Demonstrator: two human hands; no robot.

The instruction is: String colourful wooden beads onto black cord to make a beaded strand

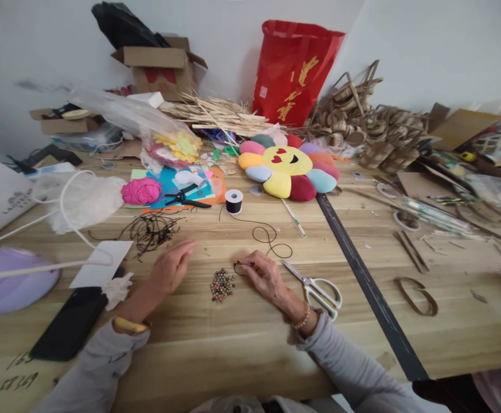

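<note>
My right hand (265, 280) pinches a short dark cord (238, 271) just above a small pile of colourful beads (222, 285); a tiny bead or knot seems to sit at its fingertips. My left hand (171, 267) rests at the left of the pile with its fingers stretched out, holding nothing. Beside that hand lies a tangle of cut black cords (153, 230). A spool of black cord (233, 202) stands farther back, and a loose length of its cord curls across the table. White-handled scissors (319, 289) lie open at the right of my right hand.
A black phone (70, 324), white paper (101, 264) and crumpled tissue (117, 290) are at the left. Behind are pink yarn (141, 190), black pliers (185, 199) and a flower cushion (288, 166). A dark strip (366, 281) crosses the table (216, 355) at the right.
</note>
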